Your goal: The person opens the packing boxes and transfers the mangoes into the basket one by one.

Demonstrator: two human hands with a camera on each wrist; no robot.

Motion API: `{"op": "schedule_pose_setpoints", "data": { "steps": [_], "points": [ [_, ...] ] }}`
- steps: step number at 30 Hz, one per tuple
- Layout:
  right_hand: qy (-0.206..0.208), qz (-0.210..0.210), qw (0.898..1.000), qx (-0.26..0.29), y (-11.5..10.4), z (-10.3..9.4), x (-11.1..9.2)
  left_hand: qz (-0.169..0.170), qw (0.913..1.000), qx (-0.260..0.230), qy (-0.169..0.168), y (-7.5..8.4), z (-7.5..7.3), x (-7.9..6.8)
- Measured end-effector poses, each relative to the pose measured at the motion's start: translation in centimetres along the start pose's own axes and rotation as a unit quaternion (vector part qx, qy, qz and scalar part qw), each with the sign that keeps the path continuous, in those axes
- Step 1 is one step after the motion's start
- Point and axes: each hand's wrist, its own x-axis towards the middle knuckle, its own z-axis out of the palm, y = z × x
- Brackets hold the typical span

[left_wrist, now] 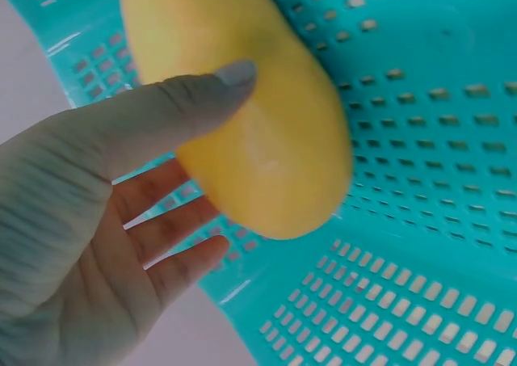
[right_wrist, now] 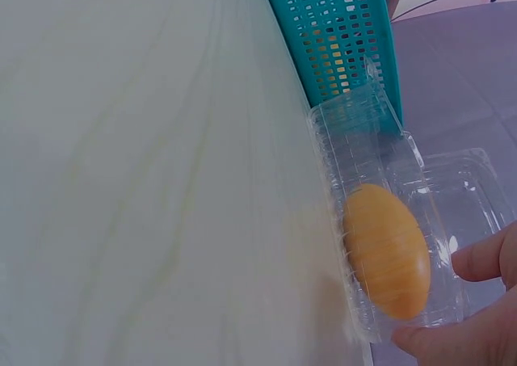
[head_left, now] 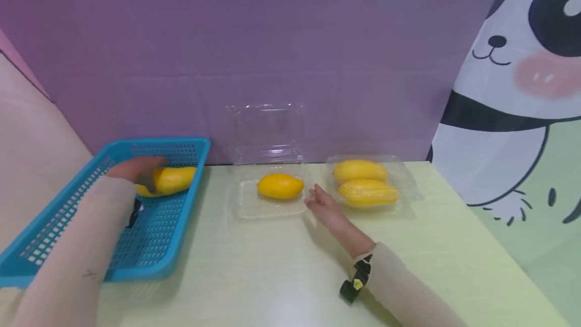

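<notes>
Inside the blue plastic basket (head_left: 174, 246), my left hand (head_left: 140, 168) holds a yellow mango (left_wrist: 275, 156). Its thumb lies over the mango's upper side in the left wrist view; part of the fingers is hidden behind the fruit. In the middle stands a clear plastic clamshell box (head_left: 254, 211) with its lid (head_left: 268, 127) raised, and one mango (head_left: 280, 186) lies in it. My right hand (head_left: 329, 213) is at the right edge of this box, thumb and forefinger apart; whether the fingertips touch the plastic I cannot tell.
To the right of my right hand, a second clear box (head_left: 406, 180) holds two mangoes (head_left: 367, 193) side by side. A purple cloth (head_left: 272, 39) hangs behind the pale table (head_left: 254, 276). A panda-print sheet (head_left: 495, 145) hangs at the right.
</notes>
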Motion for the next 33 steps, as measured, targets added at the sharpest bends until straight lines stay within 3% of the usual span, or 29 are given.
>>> {"op": "schedule_pose_setpoints", "data": {
  "steps": [11, 16, 20, 27, 33],
  "points": [
    [-0.005, -0.009, 1.0, 0.001, 0.2, 0.2, 0.1, 0.021, 0.9991, -0.038, -0.003, 1.2, -2.2, -1.2],
    [-0.007, -0.009, 1.0, 0.005, 0.1, 0.1, 0.1, 0.049, 0.9981, -0.036, -0.009, 2.7, -3.5, -1.6],
    [-0.008, -0.01, 1.0, 0.004, 0.0, 0.0, 0.0, 0.073, 0.9972, -0.014, 0.005, 4.0, -4.2, -1.5],
    [-0.002, -0.01, 1.0, 0.002, 0.3, 0.0, 0.1, 0.073, 0.9971, 0.009, 0.017, 6.8, -4.9, -1.9],
    [-0.002, -0.015, 1.0, -0.003, 0.2, -0.1, 0.1, 0.097, 0.995, 0.012, 0.021, 9.8, -5.6, -2.7]
  ]
}}
